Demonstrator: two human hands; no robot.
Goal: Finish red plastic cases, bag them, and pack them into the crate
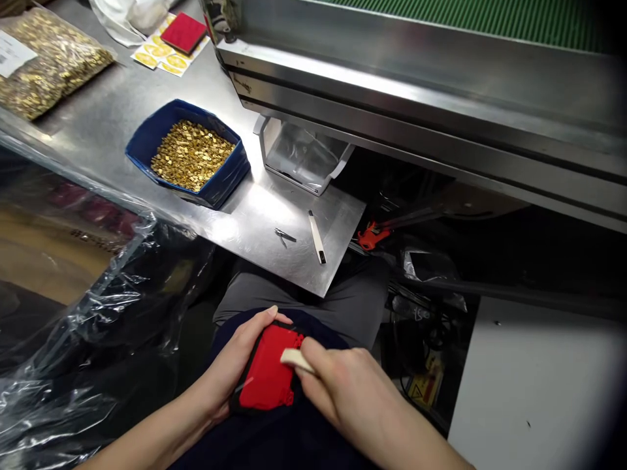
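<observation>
My left hand is closed around the far and left edges of a flat red case with a black border, held over my lap. Small red hinge-like tabs stick out along the case's right side. My right hand pinches a cream-coloured flat piece, perhaps folded cloth; I cannot tell its kind. Its tip lies over the red face, and whether it touches is unclear. On the metal table ahead lie a slim white-handled tool and a small metal clip-like piece.
A blue bin holds many small brass parts, with a clear plastic tray beside it. Farther left lies a bag of brass parts. A green ribbed conveyor with a metal frame runs across the top. Plastic sheeting hangs at left.
</observation>
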